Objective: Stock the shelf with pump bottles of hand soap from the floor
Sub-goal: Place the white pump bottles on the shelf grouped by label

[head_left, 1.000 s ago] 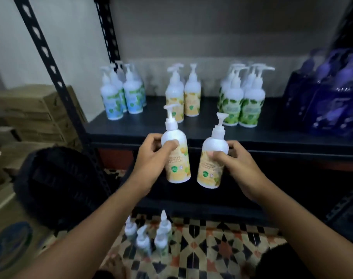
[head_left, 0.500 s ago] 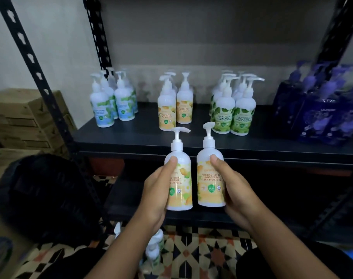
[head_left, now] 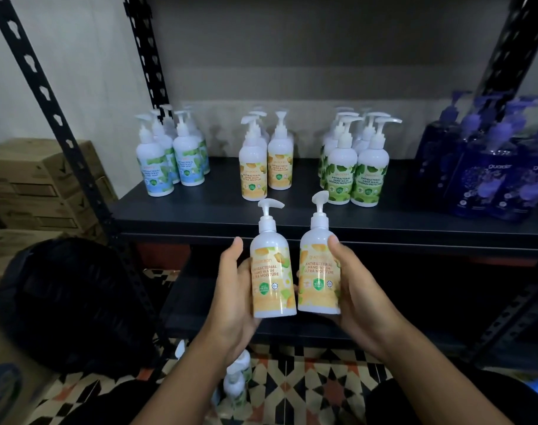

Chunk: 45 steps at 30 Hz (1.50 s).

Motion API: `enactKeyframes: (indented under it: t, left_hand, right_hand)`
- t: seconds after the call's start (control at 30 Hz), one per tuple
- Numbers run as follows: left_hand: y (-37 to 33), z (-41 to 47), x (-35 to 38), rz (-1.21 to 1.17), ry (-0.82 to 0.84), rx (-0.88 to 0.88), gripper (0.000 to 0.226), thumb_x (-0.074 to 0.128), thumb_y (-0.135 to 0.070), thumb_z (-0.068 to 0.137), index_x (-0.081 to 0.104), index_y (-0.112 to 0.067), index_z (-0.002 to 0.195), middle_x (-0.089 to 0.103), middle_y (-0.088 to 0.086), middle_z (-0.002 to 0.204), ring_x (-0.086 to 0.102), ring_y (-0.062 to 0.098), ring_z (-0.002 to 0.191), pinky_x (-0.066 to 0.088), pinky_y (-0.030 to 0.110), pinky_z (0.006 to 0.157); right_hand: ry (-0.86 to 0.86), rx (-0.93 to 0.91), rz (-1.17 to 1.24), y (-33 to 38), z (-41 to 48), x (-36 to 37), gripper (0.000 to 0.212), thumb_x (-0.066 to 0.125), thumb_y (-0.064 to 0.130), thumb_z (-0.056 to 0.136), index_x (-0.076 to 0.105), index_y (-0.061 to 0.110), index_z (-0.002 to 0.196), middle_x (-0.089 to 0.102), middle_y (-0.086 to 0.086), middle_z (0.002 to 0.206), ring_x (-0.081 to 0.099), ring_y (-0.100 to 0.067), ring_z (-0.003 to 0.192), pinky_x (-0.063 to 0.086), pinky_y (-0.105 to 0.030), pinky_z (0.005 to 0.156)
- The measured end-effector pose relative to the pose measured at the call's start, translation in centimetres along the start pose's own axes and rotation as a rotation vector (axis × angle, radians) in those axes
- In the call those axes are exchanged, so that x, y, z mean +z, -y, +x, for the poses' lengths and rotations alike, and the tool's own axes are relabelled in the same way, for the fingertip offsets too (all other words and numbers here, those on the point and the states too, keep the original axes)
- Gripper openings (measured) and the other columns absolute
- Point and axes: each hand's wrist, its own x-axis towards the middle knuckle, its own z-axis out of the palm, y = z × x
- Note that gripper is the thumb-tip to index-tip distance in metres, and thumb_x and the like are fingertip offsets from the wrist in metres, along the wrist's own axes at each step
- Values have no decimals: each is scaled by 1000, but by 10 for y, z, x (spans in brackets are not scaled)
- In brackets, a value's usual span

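My left hand (head_left: 231, 289) grips a white pump bottle with a yellow label (head_left: 270, 271), held upright in front of the dark shelf (head_left: 200, 213). My right hand (head_left: 356, 286) grips a second yellow-label bottle (head_left: 318, 271) beside it, tilted slightly right. Both bottles hang below and before the shelf's front edge. On the shelf stand a blue-label group (head_left: 169, 157), a yellow-label group (head_left: 266, 164), a green-label group (head_left: 353, 167) and dark purple bottles (head_left: 488, 173). More pump bottles (head_left: 237, 381) stand on the patterned floor under my left forearm.
A black bag (head_left: 68, 302) lies at the left on the floor. Cardboard boxes (head_left: 31, 185) are stacked behind the black perforated upright (head_left: 56, 118). A lower shelf (head_left: 292, 332) sits behind my hands. Bare shelf surface lies in front of the yellow-label group.
Both hands with their bottles have come lower and nearer to me in the view, turning the labels toward me; the right bottle has tipped a little to the right.
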Motion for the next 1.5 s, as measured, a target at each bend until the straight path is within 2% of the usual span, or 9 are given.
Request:
enactKeyframes:
  t: [0.13,0.2,0.3,0.47,0.7,0.83,1.0,1.23,1.5]
  left_hand:
    - [1,-1,0,140,-8,66,33,57,-25,90,63,-8,118,72,14,96,71,29,87,59,42,74]
    - [2,-1,-4,332,-53,133,30,67,-12,90,65,-18,119,74,11,102,74,25,91,60,39,75]
    - [1,0,-8,458,-130,212,36,75,-15,87,65,-24,120,76,5,104,75,22,95,62,41,81]
    - [-6,4,-4,340,-207,244,23,68,-23,93,68,-15,115,77,8,99,75,26,94,59,46,86]
    - [-52,47,7,326,-182,350,26,68,-23,94,59,-18,118,74,11,101,76,31,84,58,42,68]
    - [-67,73,-5,424,-233,440,48,84,-27,77,58,-28,117,75,7,102,75,28,91,61,48,82]
    - [-75,96,-24,411,-278,486,48,81,-19,81,59,-26,122,75,5,105,75,23,94,60,49,86]
    - [-81,107,-26,439,-287,531,47,83,-13,80,61,-23,120,73,-3,98,72,3,80,53,14,61]
    - [-79,101,-30,434,-305,552,47,82,-19,80,60,-21,122,75,3,103,73,13,90,56,22,69]
  right_hand:
    - [-35,-20,-51,-2,1,-5,46,73,24,84,60,7,125,73,-17,107,73,-32,97,59,-42,81]
    - [-40,-37,-122,-4,3,-8,44,76,18,84,60,4,123,70,-19,106,71,-30,95,58,-39,80]
    - [-63,-56,-194,-5,6,-12,55,80,28,74,61,8,121,71,-20,111,72,-32,99,59,-40,80]
    - [-52,-106,-257,-3,12,-8,53,80,30,73,61,20,121,73,-10,112,71,-30,104,59,-51,91]
    - [-71,-216,-287,30,50,11,46,78,25,74,62,24,117,73,-7,104,72,-21,93,58,-37,79]
    - [-127,-295,-316,58,86,23,40,78,14,82,59,17,116,72,-7,102,71,-17,88,58,-32,77]
    - [-165,-358,-405,68,134,30,51,84,18,79,57,23,122,73,0,108,72,-15,96,60,-37,87]
    - [-199,-425,-545,60,174,26,58,85,17,79,55,19,128,74,3,108,72,-5,91,58,-20,79]
    - [-191,-431,-690,50,192,19,77,88,23,75,46,20,139,67,7,119,67,-4,104,56,-30,94]
